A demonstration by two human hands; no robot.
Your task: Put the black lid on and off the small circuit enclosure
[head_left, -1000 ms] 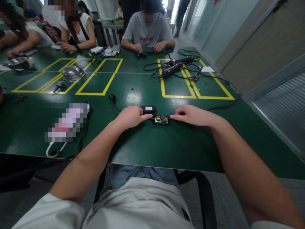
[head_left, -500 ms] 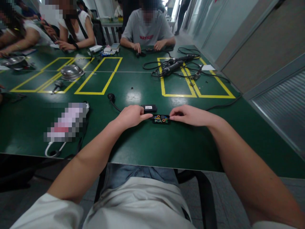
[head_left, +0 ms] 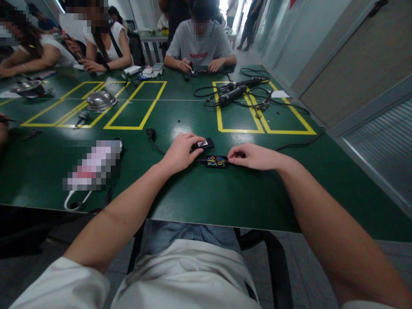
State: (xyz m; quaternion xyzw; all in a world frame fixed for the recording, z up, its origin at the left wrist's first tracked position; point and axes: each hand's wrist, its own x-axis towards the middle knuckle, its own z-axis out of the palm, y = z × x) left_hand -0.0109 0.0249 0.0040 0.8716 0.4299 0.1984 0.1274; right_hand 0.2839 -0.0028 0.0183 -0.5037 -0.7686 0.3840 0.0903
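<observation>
A small open black case [head_left: 216, 165] lies on the table before me, with a green circuit board and copper-coloured coils showing inside. Its matching black cover [head_left: 210, 143], bearing a white label, sits tilted just behind it. My left hand [head_left: 180, 153] is closed on the cover's left end, index finger over the top and thumb at the near side. At the case's right end, my right hand [head_left: 251, 156] pinches with thumb and fingertips; the exact spot it grips is partly hidden. A cord with a black plug [head_left: 150, 133] runs in from the left.
To the left lies a blurred-out phone-like item [head_left: 93, 165] with a white strap. Corded black tools [head_left: 236, 93] tangle at the back right. A metal bowl [head_left: 101, 100] stands inside yellow tape lines. Across the table a person [head_left: 199, 43] works, with others to the left.
My left hand has moved from the case's left end to the cover behind it, and the cover has turned and tilted. My right hand stays at the case's right end.
</observation>
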